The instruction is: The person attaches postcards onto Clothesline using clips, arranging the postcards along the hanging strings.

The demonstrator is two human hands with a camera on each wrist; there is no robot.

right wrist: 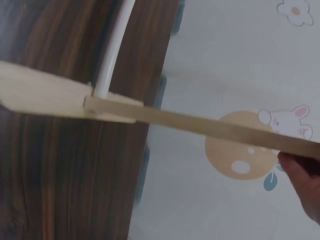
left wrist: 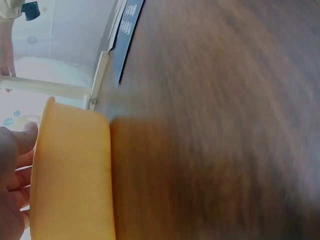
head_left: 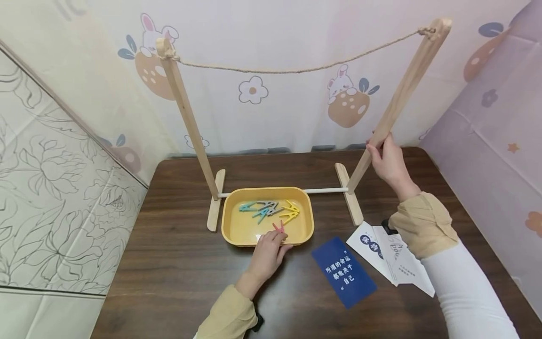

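Observation:
A yellow plastic basin (head_left: 311, 221) sits at the foot of a wooden stand with a rope (head_left: 271, 71) strung between its two posts. My left hand (head_left: 268, 254) reaches over the basin's near rim, its fingers by a red clothespin (head_left: 279, 227) and covering one end of it; I cannot tell if they pinch it. In the left wrist view the fingers (left wrist: 22, 177) are partly hidden behind the basin wall (left wrist: 75, 170). My right hand (head_left: 390, 162) grips the lower part of the stand's right post (head_left: 402, 94). Turquoise, grey and yellow clothespins (head_left: 290, 214) lie in the basin.
A dark blue card (head_left: 344, 273) lies right of the basin on the brown table (head_left: 169, 273). White folded paper (head_left: 394, 256) lies beneath the right forearm. A white rod (head_left: 326, 190) joins the stand's feet behind the basin. Printed curtain (head_left: 288, 122) hangs behind the table.

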